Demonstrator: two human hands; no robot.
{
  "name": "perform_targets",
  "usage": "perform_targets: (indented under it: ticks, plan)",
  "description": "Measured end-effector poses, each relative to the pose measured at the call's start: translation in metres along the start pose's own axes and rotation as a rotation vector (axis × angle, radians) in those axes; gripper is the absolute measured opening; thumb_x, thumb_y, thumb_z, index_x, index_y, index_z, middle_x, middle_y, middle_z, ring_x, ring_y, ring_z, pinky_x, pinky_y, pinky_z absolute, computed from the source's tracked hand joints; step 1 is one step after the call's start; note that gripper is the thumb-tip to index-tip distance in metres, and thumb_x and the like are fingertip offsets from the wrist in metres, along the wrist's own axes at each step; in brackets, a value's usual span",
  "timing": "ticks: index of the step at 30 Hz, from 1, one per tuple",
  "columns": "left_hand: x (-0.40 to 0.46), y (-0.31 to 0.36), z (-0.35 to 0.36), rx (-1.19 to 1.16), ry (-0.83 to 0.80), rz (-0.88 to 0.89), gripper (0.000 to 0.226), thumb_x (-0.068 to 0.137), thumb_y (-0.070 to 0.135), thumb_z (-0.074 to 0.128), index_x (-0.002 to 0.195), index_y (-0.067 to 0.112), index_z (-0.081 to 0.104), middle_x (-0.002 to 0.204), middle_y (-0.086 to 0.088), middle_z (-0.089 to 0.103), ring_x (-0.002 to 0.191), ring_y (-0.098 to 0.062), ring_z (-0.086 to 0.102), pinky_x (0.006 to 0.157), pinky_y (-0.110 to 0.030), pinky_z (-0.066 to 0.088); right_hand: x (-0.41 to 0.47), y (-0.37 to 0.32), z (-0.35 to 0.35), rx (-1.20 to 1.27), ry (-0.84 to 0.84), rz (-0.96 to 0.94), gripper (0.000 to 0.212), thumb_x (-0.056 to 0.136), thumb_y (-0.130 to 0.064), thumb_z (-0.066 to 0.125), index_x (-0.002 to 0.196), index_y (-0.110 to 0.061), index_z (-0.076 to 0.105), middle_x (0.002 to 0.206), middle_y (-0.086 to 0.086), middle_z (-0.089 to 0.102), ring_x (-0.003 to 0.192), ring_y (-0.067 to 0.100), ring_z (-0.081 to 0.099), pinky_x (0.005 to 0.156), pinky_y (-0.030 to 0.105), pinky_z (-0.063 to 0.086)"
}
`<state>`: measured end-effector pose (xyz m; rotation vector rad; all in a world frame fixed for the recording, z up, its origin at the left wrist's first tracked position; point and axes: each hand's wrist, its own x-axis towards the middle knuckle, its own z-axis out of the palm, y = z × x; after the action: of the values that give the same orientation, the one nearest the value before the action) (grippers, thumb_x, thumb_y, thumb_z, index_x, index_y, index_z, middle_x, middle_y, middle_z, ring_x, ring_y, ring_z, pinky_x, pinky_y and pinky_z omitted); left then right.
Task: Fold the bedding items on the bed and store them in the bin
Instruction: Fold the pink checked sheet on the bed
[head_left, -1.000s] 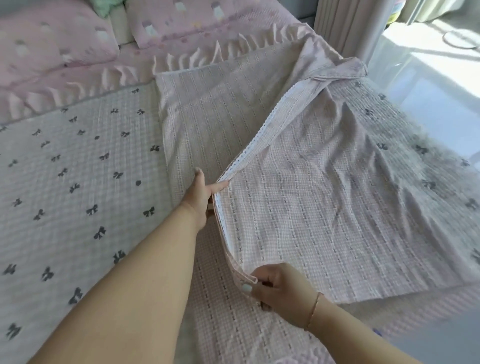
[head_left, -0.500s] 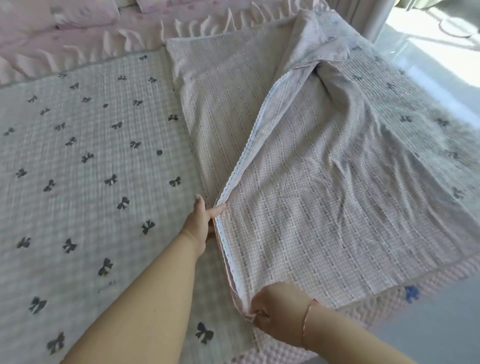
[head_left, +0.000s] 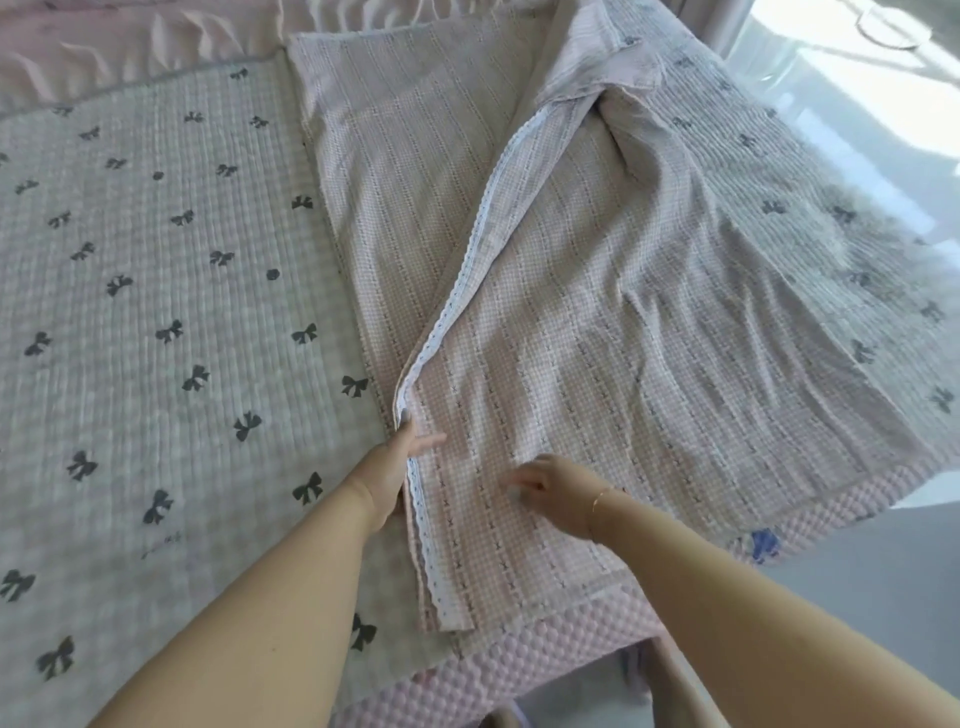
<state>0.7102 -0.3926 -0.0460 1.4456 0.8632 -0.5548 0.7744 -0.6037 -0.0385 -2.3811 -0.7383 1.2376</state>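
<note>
A pink checked blanket with a white lace edge lies folded lengthwise on the right half of the bed. My left hand holds the lace edge near the bed's front, thumb on top of the cloth. My right hand rests on the blanket's top layer just right of the left hand, blurred, with its fingers apart and holding nothing. The blanket's far corner is bunched near the head of the bed. No bin is in view.
A grey-white quilted mattress cover printed with dark bows spans the bed. Pink ruffled bedding lies at the head. A pink bubble-textured bed edge runs along the front. Bright floor lies to the right.
My right hand has let go of the blanket's lower edge and moved up onto the top layer. The lifted lace edge has dropped flat. The view has shifted toward the bed's front.
</note>
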Motion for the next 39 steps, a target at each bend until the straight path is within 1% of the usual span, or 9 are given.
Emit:
perform_targets:
  ticks: [7, 14, 18, 20, 25, 28, 30, 33, 39]
  plan:
    - [-0.019, -0.005, 0.025, 0.057, 0.085, -0.052, 0.057, 0.1, 0.055, 0.024, 0.129, 0.023, 0.061, 0.157, -0.002, 0.029, 0.148, -0.024, 0.014, 0.117, -0.05, 0.01, 0.003, 0.058, -0.035, 0.081, 0.125, 0.103, 0.031, 0.097, -0.03, 0.046, 0.125, -0.032, 0.06, 0.13, -0.006, 0.046, 0.121, 0.016, 0.046, 0.103, 0.029, 0.038]
    - [-0.009, -0.019, 0.05, 0.355, 0.499, 0.033, 0.041, 0.088, 0.044, 0.059, 0.124, 0.023, 0.064, 0.129, -0.017, 0.049, 0.12, -0.034, 0.05, 0.102, -0.036, 0.042, -0.006, 0.112, -0.102, 0.073, 0.368, 0.173, 0.039, 0.094, -0.02, 0.045, 0.124, -0.042, 0.057, 0.114, -0.006, 0.048, 0.108, 0.019, 0.051, 0.093, 0.033, 0.046]
    - [-0.009, -0.018, 0.065, 0.491, 0.724, -0.129, 0.075, 0.09, 0.038, 0.061, 0.151, 0.016, 0.024, 0.144, -0.025, 0.031, 0.128, -0.044, 0.034, 0.108, -0.046, 0.028, -0.017, 0.165, -0.153, -0.126, 0.497, 0.415, 0.057, 0.091, -0.032, 0.049, 0.143, -0.041, 0.029, 0.136, 0.003, 0.037, 0.128, 0.028, 0.033, 0.106, 0.043, 0.032]
    - [-0.003, -0.02, 0.068, 0.397, 0.828, -0.247, 0.078, 0.086, 0.036, 0.066, 0.141, -0.005, 0.029, 0.139, -0.03, 0.039, 0.125, -0.046, 0.041, 0.105, -0.047, 0.034, -0.026, 0.192, -0.174, -0.161, 0.515, 0.573, 0.071, 0.089, -0.042, 0.054, 0.148, -0.034, 0.016, 0.143, 0.009, 0.027, 0.134, 0.031, 0.023, 0.109, 0.047, 0.024]
    - [0.002, -0.027, 0.064, 0.101, 0.732, -0.394, 0.076, 0.082, 0.046, 0.07, 0.13, -0.008, 0.047, 0.129, -0.025, 0.055, 0.112, -0.041, 0.056, 0.089, -0.038, 0.047, -0.034, 0.246, -0.196, -0.027, 0.447, 0.902, 0.107, 0.072, -0.075, 0.047, 0.15, -0.01, 0.015, 0.153, 0.017, 0.015, 0.142, 0.035, 0.014, 0.113, 0.053, 0.021]
    - [-0.004, -0.028, 0.062, 0.056, 0.682, -0.384, 0.085, 0.082, 0.052, 0.068, 0.135, -0.01, 0.043, 0.126, -0.025, 0.056, 0.103, -0.039, 0.057, 0.081, -0.037, 0.045, -0.043, 0.254, -0.2, 0.064, 0.415, 0.895, 0.089, 0.085, -0.058, 0.053, 0.146, 0.0, 0.022, 0.149, 0.022, 0.029, 0.134, 0.038, 0.032, 0.109, 0.049, 0.033]
    - [-0.009, -0.027, 0.063, 0.045, 0.717, -0.347, 0.085, 0.084, 0.052, 0.066, 0.139, -0.008, 0.04, 0.13, -0.026, 0.054, 0.106, -0.042, 0.057, 0.082, -0.041, 0.048, -0.048, 0.257, -0.203, 0.149, 0.433, 0.861, 0.08, 0.087, -0.049, 0.058, 0.141, 0.005, 0.033, 0.127, 0.023, 0.051, 0.104, 0.037, 0.055, 0.09, 0.043, 0.048]
    - [-0.017, -0.021, 0.063, 0.059, 0.747, -0.285, 0.078, 0.088, 0.047, 0.063, 0.141, -0.006, 0.039, 0.136, -0.025, 0.051, 0.111, -0.043, 0.055, 0.089, -0.045, 0.05, -0.059, 0.247, -0.205, 0.194, 0.43, 0.809, 0.06, 0.092, -0.044, 0.054, 0.117, 0.011, 0.056, 0.098, 0.021, 0.058, 0.069, 0.027, 0.053, 0.065, 0.034, 0.045]
    - [-0.037, -0.009, 0.041, 0.037, 0.755, -0.129, 0.062, 0.086, 0.044, 0.065, 0.124, -0.004, 0.057, 0.12, -0.022, 0.062, 0.104, -0.041, 0.06, 0.089, -0.045, 0.052, -0.082, 0.201, -0.195, 0.327, 0.528, 0.772, 0.048, 0.091, -0.04, 0.056, 0.101, 0.007, 0.057, 0.091, 0.02, 0.058, 0.083, 0.033, 0.057, 0.08, 0.041, 0.048]
